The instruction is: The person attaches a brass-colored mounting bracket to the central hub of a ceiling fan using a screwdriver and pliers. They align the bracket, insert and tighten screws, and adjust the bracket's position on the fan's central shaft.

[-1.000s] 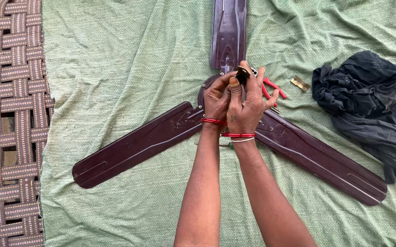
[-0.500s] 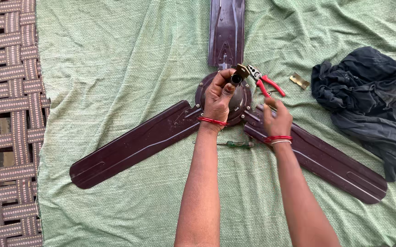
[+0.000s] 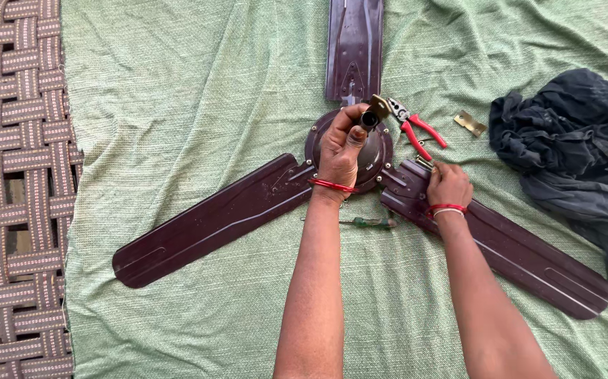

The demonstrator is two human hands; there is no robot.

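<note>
The left hand (image 3: 339,151) grips a small dark tube piece (image 3: 370,119) just above the fan hub (image 3: 374,158). The right hand (image 3: 448,186) is closed on something small I cannot identify, at the blade root right of the hub. Red pliers (image 3: 416,130) lie near the hub.

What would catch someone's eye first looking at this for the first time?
The dark maroon ceiling fan sprawls across the green cloth. At its hub, the left hand holds up a small dark tube, while the right hand rests on the right blade root below red-handled pliers.
</note>
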